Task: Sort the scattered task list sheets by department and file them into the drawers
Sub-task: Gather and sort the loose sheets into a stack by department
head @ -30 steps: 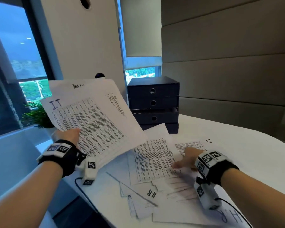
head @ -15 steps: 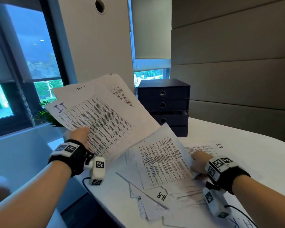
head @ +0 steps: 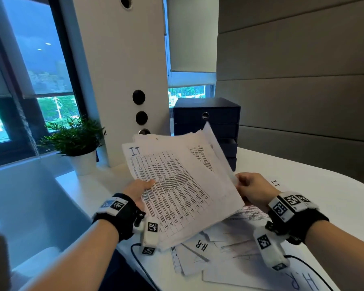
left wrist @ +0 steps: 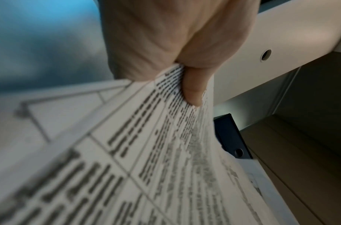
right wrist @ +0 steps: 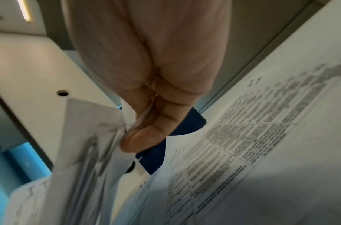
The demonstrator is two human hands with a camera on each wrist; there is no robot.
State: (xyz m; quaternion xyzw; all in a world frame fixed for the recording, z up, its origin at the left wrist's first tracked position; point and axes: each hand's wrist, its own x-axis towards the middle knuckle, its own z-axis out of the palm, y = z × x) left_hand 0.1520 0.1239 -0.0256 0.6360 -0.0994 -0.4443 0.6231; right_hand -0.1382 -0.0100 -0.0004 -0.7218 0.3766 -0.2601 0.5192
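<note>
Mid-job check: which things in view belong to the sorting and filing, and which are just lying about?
Job:
- IT stack, held by left hand and right hand
- H.R sheets and IT sheet on the table
- drawer unit

Lying about:
- potted plant

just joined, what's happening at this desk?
A person is sorting task sheets. The left hand grips a raised stack of sheets with "IT" written on the top one; the right hand pinches a sheet at the stack's right edge. More sheets, some marked "H.R", lie scattered on the white table. The dark drawer unit stands behind; nothing is being filed yet.
</note>
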